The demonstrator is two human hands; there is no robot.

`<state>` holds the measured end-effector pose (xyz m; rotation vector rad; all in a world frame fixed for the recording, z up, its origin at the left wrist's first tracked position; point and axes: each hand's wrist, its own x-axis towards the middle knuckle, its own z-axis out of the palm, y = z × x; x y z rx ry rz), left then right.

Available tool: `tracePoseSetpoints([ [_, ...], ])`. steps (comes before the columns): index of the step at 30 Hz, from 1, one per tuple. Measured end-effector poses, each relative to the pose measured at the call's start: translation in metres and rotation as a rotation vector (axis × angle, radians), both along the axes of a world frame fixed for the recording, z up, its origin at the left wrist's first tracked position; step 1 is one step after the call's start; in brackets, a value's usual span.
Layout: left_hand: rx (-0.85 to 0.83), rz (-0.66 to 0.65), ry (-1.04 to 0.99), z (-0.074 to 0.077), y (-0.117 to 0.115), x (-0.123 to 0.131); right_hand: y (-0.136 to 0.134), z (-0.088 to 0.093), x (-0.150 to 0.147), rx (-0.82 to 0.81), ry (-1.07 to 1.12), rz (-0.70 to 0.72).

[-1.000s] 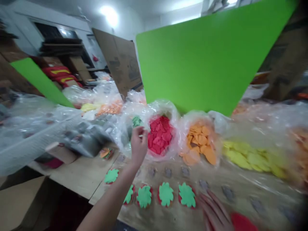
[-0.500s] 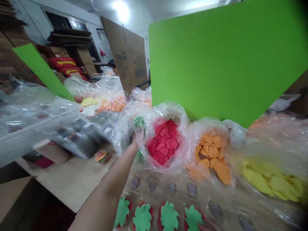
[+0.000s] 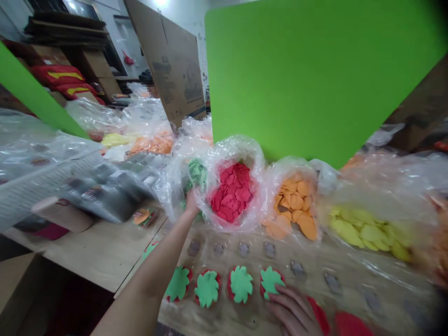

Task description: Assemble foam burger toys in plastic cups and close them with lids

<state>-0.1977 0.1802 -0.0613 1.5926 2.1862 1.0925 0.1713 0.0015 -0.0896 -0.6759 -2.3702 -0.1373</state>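
My left hand (image 3: 192,204) is down in the clear plastic bag (image 3: 171,198) of green foam cutouts (image 3: 197,173), fingers buried, so I can't tell whether they've pinched one. My right hand (image 3: 290,311) lies open, fingers flat against a scalloped green cutout (image 3: 271,281) sitting on a red disc (image 3: 262,283). Flat fingers suit that soft, spongy piece, steadying it on the table (image 3: 94,252) without crumpling its lobes.

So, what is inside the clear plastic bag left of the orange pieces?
The clear plastic bag holds flat red cutouts; anything under the top layer is covered.
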Motion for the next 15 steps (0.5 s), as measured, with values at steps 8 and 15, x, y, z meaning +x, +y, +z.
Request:
tracePoseSetpoints([
  [8,0.218,0.244,-0.487,0.047,-0.035,0.002,-0.036,0.024,0.012,-0.222,0.060,-0.033],
  [15,0.220,0.196,-0.988,0.108,-0.089,0.021,-0.036,0.050,-0.030,-0.822,0.404,-0.027],
])
